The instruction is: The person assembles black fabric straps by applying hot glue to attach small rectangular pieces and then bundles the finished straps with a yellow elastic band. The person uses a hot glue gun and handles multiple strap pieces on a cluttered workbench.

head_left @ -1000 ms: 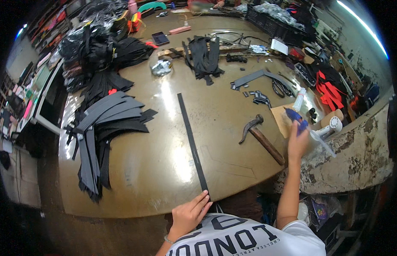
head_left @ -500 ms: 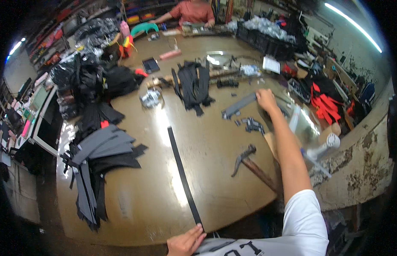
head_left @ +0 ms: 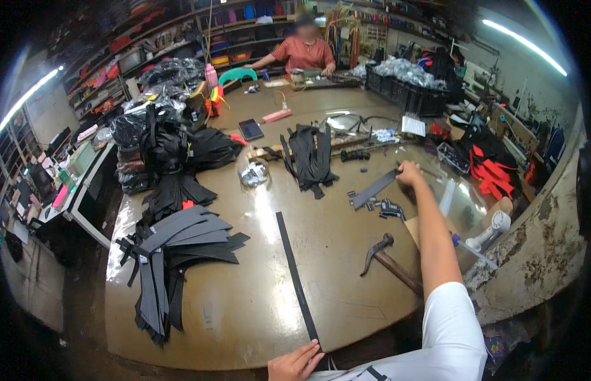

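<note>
Reaching: right hand [head_left: 409, 173] stretched far right, closed on the end of a grey strip [head_left: 373, 189] lying on the table [head_left: 244, 317]
Left hand [head_left: 295, 363]: at the near edge, fingers spread flat, pinning the near end of the long black strap [head_left: 295, 276]
Strap: runs straight from the near edge toward the table's middle, flat
Hammer [head_left: 389, 259]: right of the strap, near the right forearm, untouched
Done: strap laid out; cut black pieces [head_left: 174, 254] fanned at left
Left: grey strip only just gripped, not yet lifted; small black bits [head_left: 389, 208] loose beside it
Packages: black bagged bundles [head_left: 159, 136] far left; dark crate [head_left: 406, 92] far right; white spray bottle [head_left: 492, 228] at right edge; labels too small to tell
Person [head_left: 302, 51]: seated at the far side
</note>
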